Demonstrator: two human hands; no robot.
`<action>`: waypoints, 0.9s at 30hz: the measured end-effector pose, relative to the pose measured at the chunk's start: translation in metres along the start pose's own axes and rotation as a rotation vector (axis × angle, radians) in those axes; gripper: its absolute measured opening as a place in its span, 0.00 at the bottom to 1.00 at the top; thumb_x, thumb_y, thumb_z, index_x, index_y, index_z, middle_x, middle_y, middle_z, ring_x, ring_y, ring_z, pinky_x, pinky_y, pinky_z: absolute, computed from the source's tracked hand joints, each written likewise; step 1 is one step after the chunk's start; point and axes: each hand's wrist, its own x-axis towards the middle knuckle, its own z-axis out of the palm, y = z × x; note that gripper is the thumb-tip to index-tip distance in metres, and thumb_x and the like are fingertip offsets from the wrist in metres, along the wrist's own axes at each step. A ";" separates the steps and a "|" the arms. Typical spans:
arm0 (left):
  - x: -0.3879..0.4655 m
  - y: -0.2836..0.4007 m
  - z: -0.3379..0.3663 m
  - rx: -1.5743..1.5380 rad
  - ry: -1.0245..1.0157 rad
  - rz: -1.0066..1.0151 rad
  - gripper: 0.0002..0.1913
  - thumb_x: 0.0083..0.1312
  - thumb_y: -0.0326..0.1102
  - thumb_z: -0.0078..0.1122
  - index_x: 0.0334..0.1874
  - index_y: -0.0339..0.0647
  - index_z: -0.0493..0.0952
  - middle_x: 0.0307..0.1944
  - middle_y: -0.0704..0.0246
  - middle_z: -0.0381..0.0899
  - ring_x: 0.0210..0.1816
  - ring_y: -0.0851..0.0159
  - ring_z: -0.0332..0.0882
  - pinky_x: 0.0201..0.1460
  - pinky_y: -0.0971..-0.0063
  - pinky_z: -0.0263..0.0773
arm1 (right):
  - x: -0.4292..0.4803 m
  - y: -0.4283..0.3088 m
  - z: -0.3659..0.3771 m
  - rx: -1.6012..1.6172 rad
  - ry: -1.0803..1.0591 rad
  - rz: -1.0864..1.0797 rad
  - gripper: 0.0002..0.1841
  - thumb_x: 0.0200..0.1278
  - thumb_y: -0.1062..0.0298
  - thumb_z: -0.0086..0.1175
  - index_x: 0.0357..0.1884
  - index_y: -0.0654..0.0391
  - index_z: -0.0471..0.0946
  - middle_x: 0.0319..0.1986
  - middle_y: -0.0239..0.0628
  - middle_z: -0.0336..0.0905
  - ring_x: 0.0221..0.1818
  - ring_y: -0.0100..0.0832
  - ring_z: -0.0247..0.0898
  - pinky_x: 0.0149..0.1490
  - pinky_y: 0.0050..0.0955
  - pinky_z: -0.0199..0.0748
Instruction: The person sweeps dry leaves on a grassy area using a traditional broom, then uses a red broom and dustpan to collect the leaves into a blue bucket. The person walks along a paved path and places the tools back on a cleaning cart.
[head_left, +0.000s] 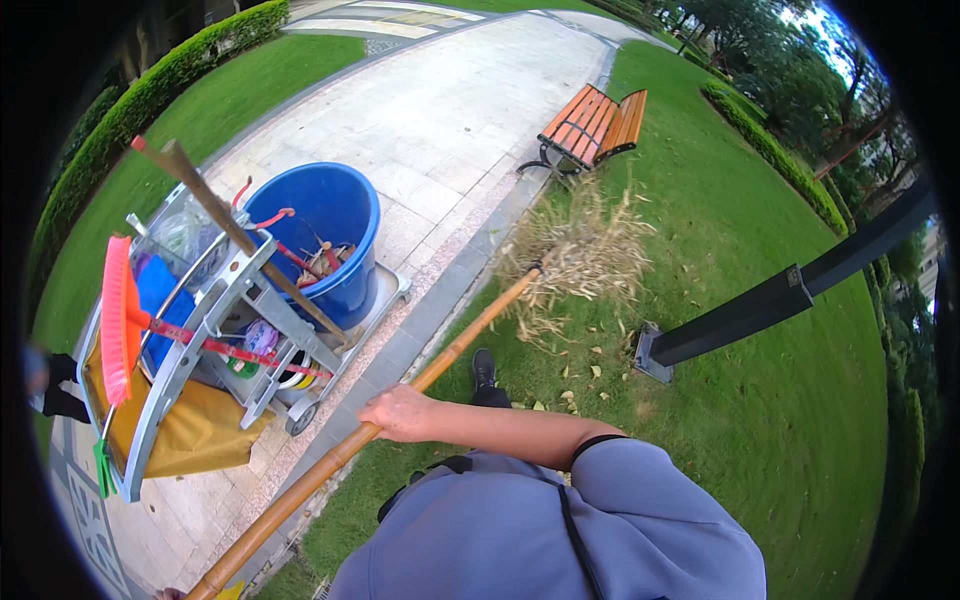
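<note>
My right hand (399, 413) is wrapped around the middle of a long bamboo pole, the handle (330, 457) of a twig broom. At the pole's far end the dry bristle head (581, 255) spreads over the grass, slightly blurred. Only a few fingers of my left hand (169, 593) show at the bottom left, against the pole's near end; most of that hand is cut off by the frame. Fallen yellow leaves (592, 371) lie scattered on the lawn (720, 442) near the bristles.
Left on the paving stands a grey cleaning cart (262, 300) with a blue bucket (322, 225), a red-bristled broom (118, 322) and a yellow bag (202, 427). Ahead is a slatted bench (592, 127). A black post (735, 319) rises at right. Someone's dark-clothed leg (64, 386) shows at far left.
</note>
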 end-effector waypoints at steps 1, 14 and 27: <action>-0.009 -0.009 0.009 -0.047 -0.133 -0.015 0.07 0.62 0.39 0.56 0.30 0.47 0.72 0.19 0.76 0.64 0.22 0.71 0.63 0.27 0.79 0.64 | 0.010 0.009 -0.015 -0.004 0.032 -0.020 0.11 0.49 0.69 0.61 0.34 0.56 0.71 0.31 0.41 0.78 0.40 0.45 0.77 0.45 0.44 0.73; -0.141 -0.360 0.186 0.223 -0.609 -0.369 0.14 0.66 0.36 0.57 0.28 0.45 0.60 0.22 0.75 0.54 0.25 0.73 0.55 0.38 0.77 0.61 | -0.093 0.357 -0.081 -0.003 -0.059 0.308 0.15 0.50 0.54 0.65 0.34 0.51 0.76 0.31 0.39 0.79 0.42 0.42 0.77 0.42 0.42 0.70; -0.146 -0.580 0.261 -0.198 -0.425 -0.792 0.13 0.73 0.30 0.43 0.26 0.45 0.58 0.18 0.75 0.53 0.20 0.74 0.51 0.30 0.79 0.56 | -0.213 0.437 -0.231 -0.183 0.494 0.512 0.10 0.43 0.69 0.62 0.29 0.51 0.73 0.23 0.34 0.75 0.32 0.41 0.75 0.39 0.39 0.66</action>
